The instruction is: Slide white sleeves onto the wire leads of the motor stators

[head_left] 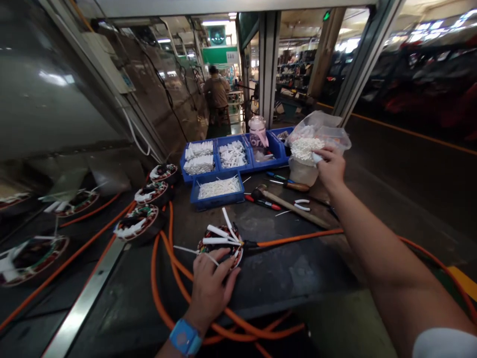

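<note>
The left hand (209, 286) lies flat, fingers spread, on the near rim of a stator (219, 243) whose white sleeves fan upward; it presses without closing on anything. An orange cable (298, 237) runs right from the stator, and more orange loops curl around the wrist toward the table's (283, 278) near edge. The right hand (330, 166) reaches far forward, fingertips pinched on small white pieces in an open bag (316, 134) (one fingertip is taped). Between the hands lie a hammer (290, 206) and pliers (263, 202). Blue bins (223, 164) sit behind; more stators (139, 223) line the left edge. Bare tabletop lies right of the stator.
</note>
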The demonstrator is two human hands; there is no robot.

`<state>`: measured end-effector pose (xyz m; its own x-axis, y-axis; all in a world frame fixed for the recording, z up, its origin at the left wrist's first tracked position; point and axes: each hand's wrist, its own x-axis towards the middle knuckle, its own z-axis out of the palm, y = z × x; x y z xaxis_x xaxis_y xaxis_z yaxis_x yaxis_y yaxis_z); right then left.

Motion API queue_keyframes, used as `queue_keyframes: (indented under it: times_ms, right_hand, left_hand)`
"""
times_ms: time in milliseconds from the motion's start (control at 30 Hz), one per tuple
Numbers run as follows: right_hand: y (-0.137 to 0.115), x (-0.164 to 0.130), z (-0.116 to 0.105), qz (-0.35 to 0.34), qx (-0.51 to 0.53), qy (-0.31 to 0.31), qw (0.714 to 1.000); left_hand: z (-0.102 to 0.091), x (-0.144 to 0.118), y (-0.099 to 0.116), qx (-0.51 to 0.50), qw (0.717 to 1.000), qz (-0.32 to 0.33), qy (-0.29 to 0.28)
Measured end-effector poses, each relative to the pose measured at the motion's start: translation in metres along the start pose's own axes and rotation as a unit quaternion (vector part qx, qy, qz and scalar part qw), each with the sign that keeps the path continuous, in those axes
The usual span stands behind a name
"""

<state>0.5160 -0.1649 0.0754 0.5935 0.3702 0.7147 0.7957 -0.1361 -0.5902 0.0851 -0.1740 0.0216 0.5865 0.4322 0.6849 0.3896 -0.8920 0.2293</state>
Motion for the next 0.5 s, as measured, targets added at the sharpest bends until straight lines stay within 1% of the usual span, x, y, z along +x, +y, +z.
queue_keyframes:
  times_ms: [100, 167, 233, 267, 300, 333, 367, 400, 433, 467, 500]
  right_hand:
    - [-0.006, 0.006, -0.009, -0.001, 0.070, 0.035, 0.997]
    - [-0.019, 0.009, -0.017, -0.010, 0.114, 0.049, 0.992]
    - [-0.044, 0.001, -0.030, -0.026, 0.160, 0.044, 0.986]
    - [-0.059, -0.011, -0.038, -0.040, 0.189, 0.025, 0.981]
    - [-0.076, -0.029, -0.047, -0.057, 0.219, 0.003, 0.974]
    - [-0.093, -0.053, -0.057, -0.087, 0.277, -0.044, 0.956]
    - [-0.107, -0.081, -0.068, -0.118, 0.320, -0.103, 0.934]
    - [-0.119, -0.112, -0.078, -0.139, 0.338, -0.187, 0.912]
    - [-0.127, -0.145, -0.087, -0.167, 0.339, -0.281, 0.882]
    - [-0.131, -0.176, -0.094, -0.189, 0.332, -0.349, 0.856]
    - [-0.132, -0.206, -0.100, -0.206, 0.323, -0.398, 0.834]
  left_hand:
    - [0.000, -0.001, 0.002, 0.001, 1.000, -0.007, -0.017]
    - [-0.002, -0.002, 0.004, -0.003, 0.999, -0.015, -0.030]
    - [-0.005, -0.003, 0.005, -0.016, 0.998, -0.023, -0.050]
    - [-0.008, -0.004, 0.006, -0.029, 0.998, -0.027, -0.054]
    - [-0.011, -0.005, 0.007, -0.045, 0.997, -0.034, -0.050]
    - [-0.014, -0.007, 0.008, -0.061, 0.996, -0.050, -0.032]
    - [-0.018, -0.010, 0.008, -0.078, 0.994, -0.075, -0.002]
    - [-0.021, -0.013, 0.008, -0.097, 0.989, -0.110, 0.035]
    - [-0.024, -0.016, 0.008, -0.121, 0.979, -0.150, 0.064]
    - [-0.028, -0.020, 0.007, -0.145, 0.968, -0.189, 0.076]
    - [-0.030, -0.022, 0.007, -0.170, 0.958, -0.219, 0.071]
